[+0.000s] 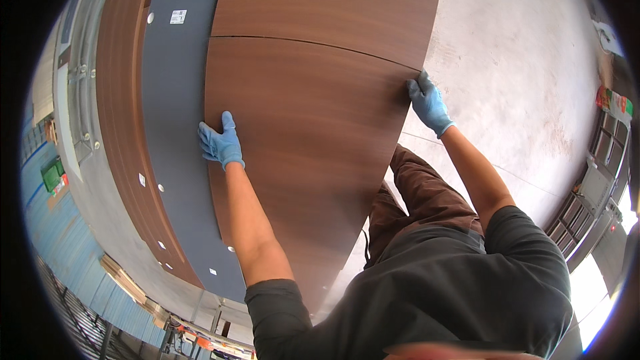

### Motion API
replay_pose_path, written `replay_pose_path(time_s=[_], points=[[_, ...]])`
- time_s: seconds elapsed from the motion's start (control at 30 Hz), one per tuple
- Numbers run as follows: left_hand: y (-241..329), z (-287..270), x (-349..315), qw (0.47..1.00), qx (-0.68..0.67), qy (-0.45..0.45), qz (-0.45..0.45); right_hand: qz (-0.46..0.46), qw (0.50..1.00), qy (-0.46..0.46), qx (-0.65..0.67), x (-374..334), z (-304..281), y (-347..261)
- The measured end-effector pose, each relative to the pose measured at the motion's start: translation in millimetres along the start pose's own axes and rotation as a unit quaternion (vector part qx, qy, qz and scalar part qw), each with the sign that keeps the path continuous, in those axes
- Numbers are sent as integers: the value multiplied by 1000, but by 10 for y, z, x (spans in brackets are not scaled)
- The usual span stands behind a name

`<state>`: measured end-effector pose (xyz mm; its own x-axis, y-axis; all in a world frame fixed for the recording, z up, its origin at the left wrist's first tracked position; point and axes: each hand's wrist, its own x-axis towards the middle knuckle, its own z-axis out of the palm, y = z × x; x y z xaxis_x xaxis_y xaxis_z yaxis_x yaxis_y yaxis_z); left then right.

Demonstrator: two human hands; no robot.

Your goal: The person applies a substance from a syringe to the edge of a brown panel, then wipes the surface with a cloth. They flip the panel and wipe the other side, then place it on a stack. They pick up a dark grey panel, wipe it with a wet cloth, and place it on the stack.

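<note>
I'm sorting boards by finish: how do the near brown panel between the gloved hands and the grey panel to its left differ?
The brown panel has a wood-grain face; the grey panel looks plain.
The grey panel carries white labels; none shows on the brown panel.
The brown panel shows a broad face, the grey panel a narrower strip.
Both look flat.

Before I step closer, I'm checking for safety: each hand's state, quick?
Left hand: open, on the left edge of the brown panel.
Right hand: at that panel's right edge; whether it is closed on it cannot be told.
</note>
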<state>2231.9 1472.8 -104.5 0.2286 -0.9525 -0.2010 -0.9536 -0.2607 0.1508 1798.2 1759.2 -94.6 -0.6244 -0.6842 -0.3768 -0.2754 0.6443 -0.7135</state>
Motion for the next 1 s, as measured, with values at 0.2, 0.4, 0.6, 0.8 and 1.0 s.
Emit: replay_pose_path(time_s=[0.2,0.4,0.6,0.8,1.0], points=[[-5,32,7,1000,5,16,18,2,1000,10,-16,12,5,3],[-9,74,28,1000,13,21,20,16,999,1,31,14,14,11],[137,-38,-90,999,27,27,12,8,999,-2,46,23,33,55],[1026,100,-14,936,27,219,276,6,999,-9,52,32,48,135],[2453,247,-1189,852,-100,63,511,102,908,-25,407,-132,-15,601]])
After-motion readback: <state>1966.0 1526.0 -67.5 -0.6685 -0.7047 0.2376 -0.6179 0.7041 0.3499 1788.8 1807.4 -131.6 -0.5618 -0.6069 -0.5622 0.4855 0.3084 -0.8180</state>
